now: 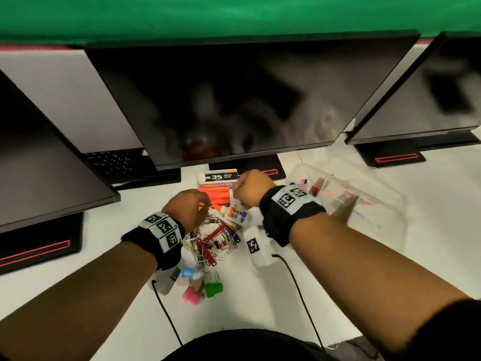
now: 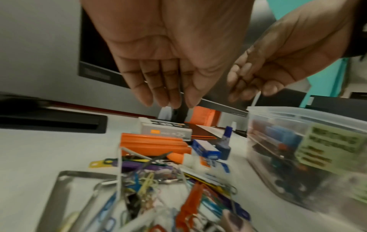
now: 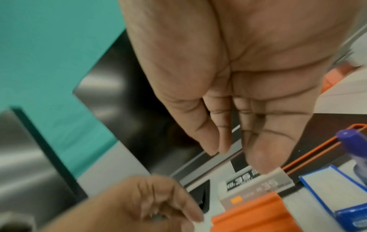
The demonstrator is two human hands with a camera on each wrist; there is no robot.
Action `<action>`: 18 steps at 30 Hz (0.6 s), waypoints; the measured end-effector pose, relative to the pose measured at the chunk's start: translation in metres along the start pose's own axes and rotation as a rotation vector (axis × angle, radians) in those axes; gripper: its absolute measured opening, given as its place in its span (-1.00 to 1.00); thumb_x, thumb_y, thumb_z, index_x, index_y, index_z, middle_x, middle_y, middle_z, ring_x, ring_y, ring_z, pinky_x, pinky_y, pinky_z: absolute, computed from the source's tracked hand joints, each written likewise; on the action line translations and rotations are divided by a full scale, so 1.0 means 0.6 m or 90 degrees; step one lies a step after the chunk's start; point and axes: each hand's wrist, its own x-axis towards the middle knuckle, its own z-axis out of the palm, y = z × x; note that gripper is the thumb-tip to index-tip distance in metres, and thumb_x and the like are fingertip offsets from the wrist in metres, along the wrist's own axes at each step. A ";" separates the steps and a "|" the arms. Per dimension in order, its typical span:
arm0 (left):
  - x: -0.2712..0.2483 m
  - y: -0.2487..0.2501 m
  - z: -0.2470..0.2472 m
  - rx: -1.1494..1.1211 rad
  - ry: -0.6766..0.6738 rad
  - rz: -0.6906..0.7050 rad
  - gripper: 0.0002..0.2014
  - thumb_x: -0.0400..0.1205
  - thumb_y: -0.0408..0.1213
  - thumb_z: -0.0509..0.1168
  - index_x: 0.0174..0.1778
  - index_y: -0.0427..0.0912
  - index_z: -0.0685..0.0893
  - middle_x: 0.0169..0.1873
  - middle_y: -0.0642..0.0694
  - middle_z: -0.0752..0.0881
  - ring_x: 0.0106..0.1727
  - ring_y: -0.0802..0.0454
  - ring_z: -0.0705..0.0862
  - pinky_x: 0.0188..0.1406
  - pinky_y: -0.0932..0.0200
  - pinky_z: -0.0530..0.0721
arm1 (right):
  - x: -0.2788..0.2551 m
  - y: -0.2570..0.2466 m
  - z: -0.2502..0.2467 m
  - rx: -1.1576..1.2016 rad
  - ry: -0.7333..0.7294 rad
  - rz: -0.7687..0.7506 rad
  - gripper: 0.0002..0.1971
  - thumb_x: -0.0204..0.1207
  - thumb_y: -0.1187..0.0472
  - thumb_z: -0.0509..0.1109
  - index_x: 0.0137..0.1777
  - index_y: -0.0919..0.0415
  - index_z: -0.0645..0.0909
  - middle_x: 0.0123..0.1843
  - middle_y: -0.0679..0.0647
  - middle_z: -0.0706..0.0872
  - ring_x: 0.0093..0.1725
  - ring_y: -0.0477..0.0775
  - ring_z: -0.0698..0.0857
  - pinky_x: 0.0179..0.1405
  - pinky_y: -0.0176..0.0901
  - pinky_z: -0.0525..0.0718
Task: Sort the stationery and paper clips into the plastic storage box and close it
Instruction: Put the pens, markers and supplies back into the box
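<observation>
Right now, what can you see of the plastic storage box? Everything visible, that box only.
The plastic storage box is clear, rectangular with rounded corners, and sits lidless on the white desk, right of the clip pile and below the right monitor. Through its wall show blurred red, blue and dark items already inside, plus a pale green label with dark print on its side. Neither hand touches it; the right hand hovers to its left. No lid is identifiable in these views.

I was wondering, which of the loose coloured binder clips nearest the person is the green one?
The green clip is the rightmost of that near cluster, beside the pink clip and nearer than the pale blue clip.
</observation>
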 end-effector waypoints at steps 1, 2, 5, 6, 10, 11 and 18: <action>0.005 -0.011 -0.002 0.000 -0.003 -0.022 -0.78 0.57 -0.27 0.29 0.10 -0.11 0.72 0.13 -0.15 0.71 0.20 -0.14 0.65 0.20 0.14 0.54 | 0.015 -0.008 0.015 -0.061 -0.001 -0.007 -0.74 0.52 0.29 0.29 0.13 0.40 0.66 0.12 0.32 0.75 0.12 0.30 0.74 0.11 -0.03 0.72; 0.012 -0.023 -0.003 -0.002 -0.004 -0.045 -0.78 0.57 -0.28 0.29 0.11 -0.12 0.72 0.13 -0.17 0.71 0.20 -0.15 0.65 0.21 0.13 0.53 | 0.029 -0.014 0.029 -0.115 0.003 -0.010 -0.71 0.54 0.27 0.26 0.17 0.40 0.64 0.18 0.31 0.73 0.18 0.29 0.71 0.08 -0.09 0.66; 0.028 -0.061 -0.002 -0.017 -0.004 -0.106 -0.77 0.59 -0.26 0.25 0.12 -0.11 0.70 0.16 -0.15 0.70 0.22 -0.12 0.63 0.24 0.12 0.53 | 0.070 -0.028 0.058 -0.240 -0.031 0.008 -0.62 0.58 0.24 0.20 0.34 0.43 0.49 0.35 0.30 0.61 0.32 0.27 0.62 0.13 -0.09 0.61; 0.032 -0.069 0.000 -0.022 -0.015 -0.122 -0.76 0.59 -0.26 0.24 0.14 -0.11 0.68 0.18 -0.14 0.68 0.25 -0.12 0.62 0.27 0.11 0.52 | 0.080 -0.027 0.062 -0.276 -0.033 0.018 -0.60 0.59 0.24 0.19 0.38 0.43 0.45 0.39 0.31 0.57 0.36 0.28 0.60 0.21 -0.06 0.61; 0.047 -0.098 0.011 -0.024 -0.069 -0.169 -0.71 0.60 -0.25 0.22 0.24 -0.10 0.61 0.26 -0.16 0.60 0.32 -0.14 0.56 0.34 0.09 0.48 | 0.116 -0.033 0.077 -0.342 -0.012 0.057 -0.51 0.54 0.25 0.26 0.48 0.28 0.34 0.49 0.26 0.40 0.45 0.30 0.46 0.40 0.04 0.51; 0.051 -0.103 0.015 -0.027 -0.077 -0.171 -0.69 0.60 -0.24 0.22 0.27 -0.09 0.59 0.27 -0.16 0.58 0.33 -0.14 0.55 0.35 0.08 0.48 | 0.123 -0.034 0.080 -0.358 -0.009 0.053 -0.48 0.53 0.26 0.26 0.50 0.26 0.31 0.50 0.24 0.36 0.48 0.29 0.41 0.43 0.05 0.48; 0.098 -0.107 0.047 -0.097 -0.058 -0.191 -0.45 0.56 -0.25 0.24 0.51 -0.09 0.35 0.51 -0.09 0.39 0.54 -0.07 0.33 0.52 0.09 0.34 | 0.171 -0.037 0.098 -0.402 0.021 -0.019 -0.38 0.56 0.32 0.17 0.62 0.12 0.11 0.62 0.11 0.20 0.65 0.29 0.07 0.53 0.27 0.31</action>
